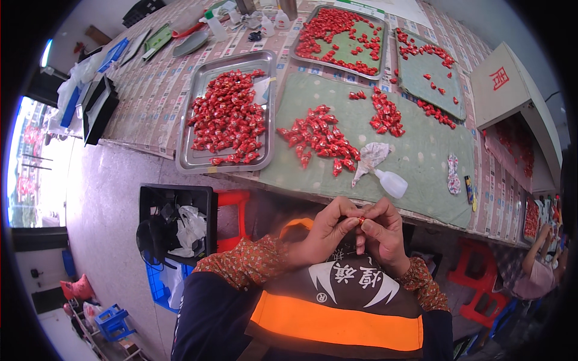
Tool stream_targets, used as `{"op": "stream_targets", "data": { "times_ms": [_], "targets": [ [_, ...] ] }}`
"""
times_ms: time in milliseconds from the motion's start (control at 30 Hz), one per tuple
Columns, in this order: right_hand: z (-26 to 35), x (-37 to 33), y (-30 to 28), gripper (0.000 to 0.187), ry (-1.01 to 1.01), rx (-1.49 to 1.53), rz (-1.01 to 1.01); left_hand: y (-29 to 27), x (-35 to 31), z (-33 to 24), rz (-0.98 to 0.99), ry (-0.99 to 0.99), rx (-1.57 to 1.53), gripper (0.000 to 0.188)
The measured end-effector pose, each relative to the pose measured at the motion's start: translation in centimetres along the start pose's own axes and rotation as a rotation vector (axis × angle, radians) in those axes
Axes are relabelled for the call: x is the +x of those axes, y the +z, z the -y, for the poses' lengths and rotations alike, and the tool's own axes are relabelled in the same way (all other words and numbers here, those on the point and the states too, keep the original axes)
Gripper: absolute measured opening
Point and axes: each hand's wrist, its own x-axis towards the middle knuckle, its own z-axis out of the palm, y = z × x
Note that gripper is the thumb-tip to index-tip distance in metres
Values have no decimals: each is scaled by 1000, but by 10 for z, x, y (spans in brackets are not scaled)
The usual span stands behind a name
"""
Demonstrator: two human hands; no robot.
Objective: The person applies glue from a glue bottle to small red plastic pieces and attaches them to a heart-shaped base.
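Observation:
In front of my lap, just off the table's near edge, both hands meet fingertip to fingertip. A small shiny red piece is pinched between my left hand and my right hand; fingers cover most of it. Beyond them a green cloth covers part of the table, with a loose pile of similar red pieces and a smaller heap on it. Closest to my fingers on the cloth lie a white plastic bottle and a crumpled patterned tissue.
A metal tray heaped with red pieces stands left of the cloth. Two more trays lie behind, one with a metal rim. A white box stands at right. Below are a black bin and red stools. A person sits far right.

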Motion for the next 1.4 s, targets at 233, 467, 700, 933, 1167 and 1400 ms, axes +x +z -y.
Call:
{"op": "stream_targets", "data": {
  "times_ms": [233,467,700,933,1167,1400],
  "targets": [
    [-1,19,1,14,4,36,60,0,3,1,-176,-21,-67,7],
    [-7,36,2,14,53,34,51,-11,5,5,-193,34,-61,14],
    [-11,56,5,13,122,-35,12,-23,8,-3,-328,-32,-164,10],
    [-15,82,8,12,138,-142,-50,-46,18,-27,-450,-234,188,21],
    [-10,90,15,17,155,-239,-95,-63,36,-40,-445,-173,864,15],
    [28,63,7,18,107,-441,-70,-58,51,-55,-381,-140,1409,14]
  ]
}}
